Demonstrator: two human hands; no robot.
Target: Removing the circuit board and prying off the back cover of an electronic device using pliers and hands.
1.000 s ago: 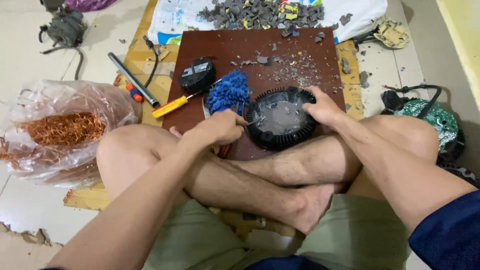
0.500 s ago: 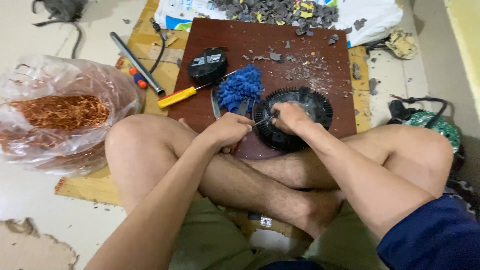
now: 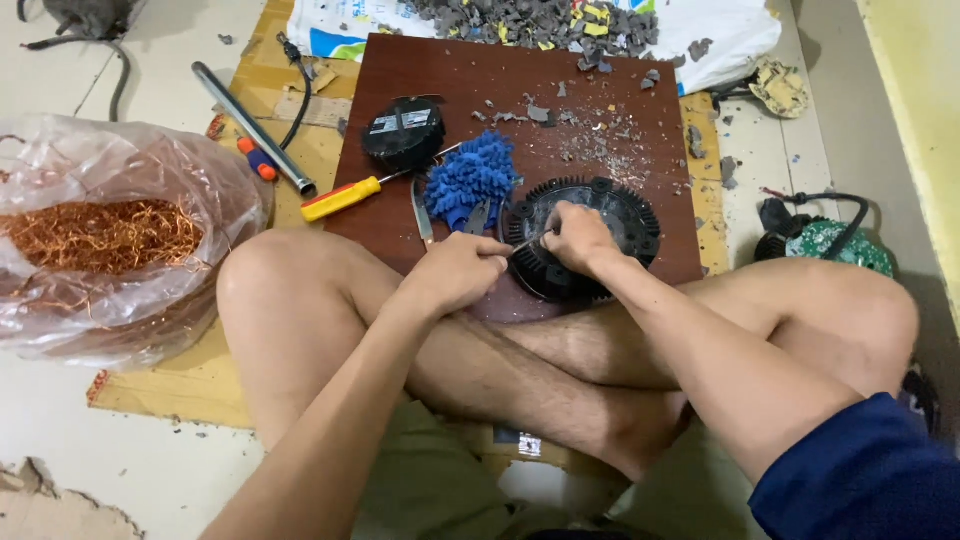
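I see a dark brown board (image 3: 520,90) on the floor carrying a round black finned disc (image 3: 620,215). My right hand (image 3: 578,237) grips the disc's near side; my left hand (image 3: 455,270) pinches what looks like a thin metal tool (image 3: 527,242).

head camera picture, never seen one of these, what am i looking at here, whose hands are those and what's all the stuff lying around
The camera sits on a person's head and looks down, so the arms and crossed legs are their own. They sit on the floor at a brown board. The left hand holds a thin metal tool, its tip at a round black ribbed part. The right hand rests on that part. Beside them lie a blue fuzzy cloth, a yellow-handled screwdriver, a black round cap and a metal tube. On the left, a clear plastic bag holds copper wire. Grey broken bits are piled at the top.
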